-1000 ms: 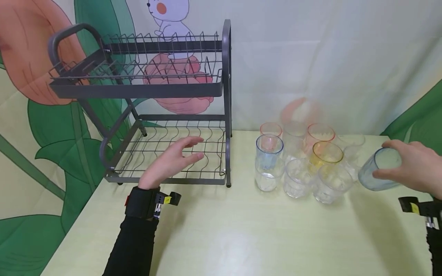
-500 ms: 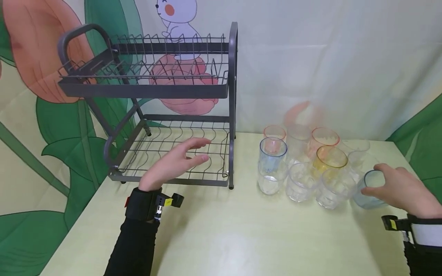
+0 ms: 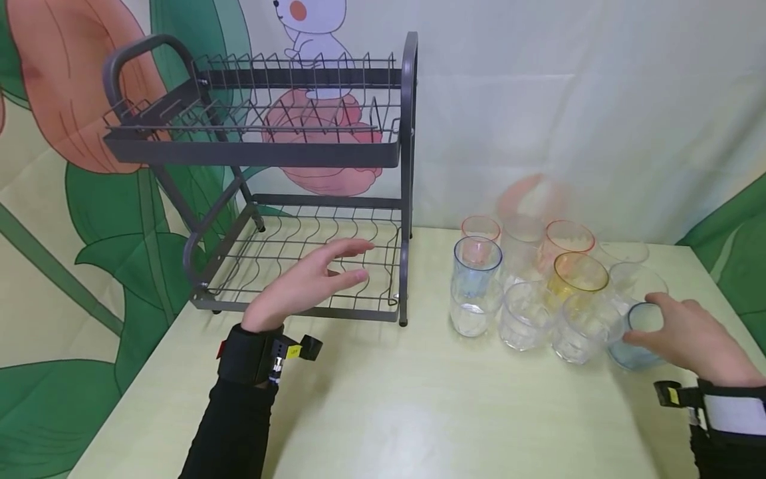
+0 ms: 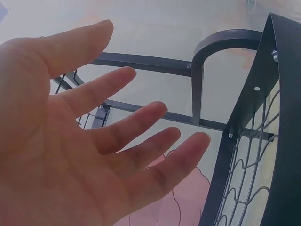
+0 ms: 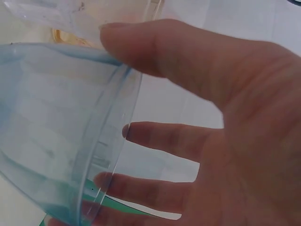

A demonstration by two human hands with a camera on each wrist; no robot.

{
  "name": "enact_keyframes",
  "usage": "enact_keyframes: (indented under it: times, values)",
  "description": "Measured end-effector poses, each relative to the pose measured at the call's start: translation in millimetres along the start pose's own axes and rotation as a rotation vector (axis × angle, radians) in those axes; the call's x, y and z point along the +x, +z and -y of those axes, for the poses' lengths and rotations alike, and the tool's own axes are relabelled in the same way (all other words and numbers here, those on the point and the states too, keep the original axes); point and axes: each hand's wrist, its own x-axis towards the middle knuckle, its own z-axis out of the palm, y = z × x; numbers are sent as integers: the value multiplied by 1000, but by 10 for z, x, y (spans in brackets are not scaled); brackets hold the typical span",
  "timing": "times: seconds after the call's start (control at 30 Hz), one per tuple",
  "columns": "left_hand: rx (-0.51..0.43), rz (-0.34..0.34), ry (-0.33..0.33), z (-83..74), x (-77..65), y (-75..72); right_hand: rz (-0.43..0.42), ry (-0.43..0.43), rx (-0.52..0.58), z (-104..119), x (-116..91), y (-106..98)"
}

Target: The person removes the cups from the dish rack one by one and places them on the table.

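At the right of the table, my right hand (image 3: 697, 336) holds a light-blue glass tumbler (image 3: 631, 356) by its upper part. In the right wrist view the thumb lies at the rim of the blue tumbler (image 5: 56, 117), and the other fingertips show at its opposite side, some through the glass. The tumbler stands upright beside a clear glass (image 3: 577, 339) at the front of a cluster. My left hand (image 3: 305, 286) hovers before the rack's lower shelf, holding nothing. Its fingers are spread and slightly bent in the left wrist view, the palm (image 4: 51, 155) facing the camera.
A dark two-tier dish rack (image 3: 251, 155) with wire shelves stands at the left. Several tumblers are grouped at the right: a yellow one (image 3: 565, 286), a blue-rimmed one (image 3: 475, 269), red-rimmed and clear ones. A printed cloth (image 3: 598, 133) hangs behind the table (image 3: 419, 399).
My right hand has come down and to the left with the blue tumbler, from tilted in the air to upright on the table beside the other glasses. The left hand has hardly moved.
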Motion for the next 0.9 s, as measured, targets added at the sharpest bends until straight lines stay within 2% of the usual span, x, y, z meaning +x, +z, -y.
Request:
enact_keyframes:
  times: [0.17,0.27,0.5,0.7,0.9]
  values:
    - [26,-13,24,-14,0,1,-12,7,-2,3,0,10]
    - [32,-11,11,-7,-16,16,-16,-4,0,5,2,24]
    - [68,-28,48,-27,-22,69,-13,-28,-12,-51,13,71]
    - [68,-32,14,-23,-82,108,-4,17,-36,-90,56,99]
    - [29,-40,-17,-34,-221,110,-2,13,-60,-12,102,82]
